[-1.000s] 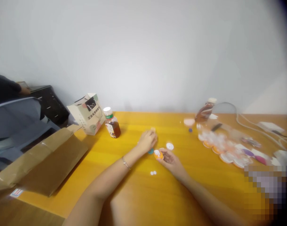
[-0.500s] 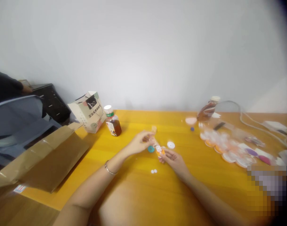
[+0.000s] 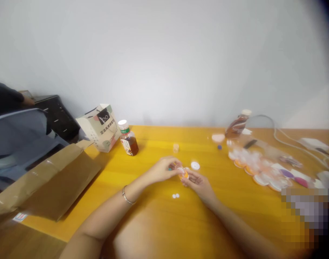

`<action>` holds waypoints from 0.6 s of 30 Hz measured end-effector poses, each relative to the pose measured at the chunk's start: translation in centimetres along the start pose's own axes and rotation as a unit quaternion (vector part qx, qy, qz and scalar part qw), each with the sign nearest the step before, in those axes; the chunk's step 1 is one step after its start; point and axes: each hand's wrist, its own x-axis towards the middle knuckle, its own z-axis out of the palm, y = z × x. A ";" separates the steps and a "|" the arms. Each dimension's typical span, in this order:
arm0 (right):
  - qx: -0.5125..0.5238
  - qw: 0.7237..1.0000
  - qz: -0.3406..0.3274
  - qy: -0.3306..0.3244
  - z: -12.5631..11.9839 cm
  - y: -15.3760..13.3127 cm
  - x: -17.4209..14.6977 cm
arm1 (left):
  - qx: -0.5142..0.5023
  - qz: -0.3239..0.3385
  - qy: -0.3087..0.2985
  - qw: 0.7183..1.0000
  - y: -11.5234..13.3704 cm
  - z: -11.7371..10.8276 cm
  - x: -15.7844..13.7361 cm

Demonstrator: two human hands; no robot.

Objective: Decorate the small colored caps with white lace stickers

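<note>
orange-and-white trinket (image 3: 184, 174) is held over the middle of the worktop (image 3: 150, 140). the right hand (image 3: 199, 182) pinches its right side; the left hand (image 3: 164, 168) has its fingertips at the other side, but blur hides whether they grip it. just beyond lies a white disc (image 3: 195, 166), with a small pale block (image 3: 176, 148) farther back and two tiny white dots (image 3: 174, 196) nearer.

free tabletop (image 3: 229, 187) between hands (image 3: 200, 183) and clustered containers (image 3: 252, 163), upright bottle (image 3: 129, 142) blocking left
</note>
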 end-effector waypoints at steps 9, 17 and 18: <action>-0.057 0.998 -0.014 -0.011 0.0 0.0 -0.2 | 0.016 -0.015 -0.019 1.000 0.3 -0.1 -0.1; -0.070 0.995 0.001 -0.073 -0.2 -0.2 -0.2 | -0.142 0.002 -0.119 0.983 0.7 -1.2 -0.1; -0.066 0.995 0.003 -0.075 -0.2 -0.2 -0.3 | -0.165 -0.003 -0.135 0.977 0.7 -1.4 -0.1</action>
